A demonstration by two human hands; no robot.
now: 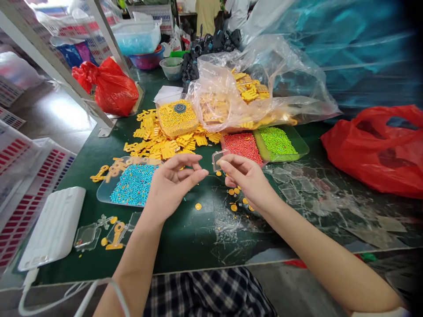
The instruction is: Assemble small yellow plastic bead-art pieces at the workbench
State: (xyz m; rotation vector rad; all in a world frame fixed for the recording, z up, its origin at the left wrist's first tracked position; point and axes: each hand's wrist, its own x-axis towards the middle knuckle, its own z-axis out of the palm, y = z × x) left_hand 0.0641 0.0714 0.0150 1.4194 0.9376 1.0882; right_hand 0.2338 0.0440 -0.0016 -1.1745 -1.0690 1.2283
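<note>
on a dark green desk, a clear plastic square is clamped between the fingers of the right hand, just beside a tray of red beads. the left hand is close by, its curled fingers apart and holding nothing visible, beside a tray of blue beads and loose yellow plastic pieces.

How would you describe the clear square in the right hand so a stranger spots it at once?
On the dark green table, find the tray of red beads. Just in front of it, the person's right hand pinches a small clear plastic square. Unlike the clear scraps lying on the table to its right, this one is held up in the air.
</note>
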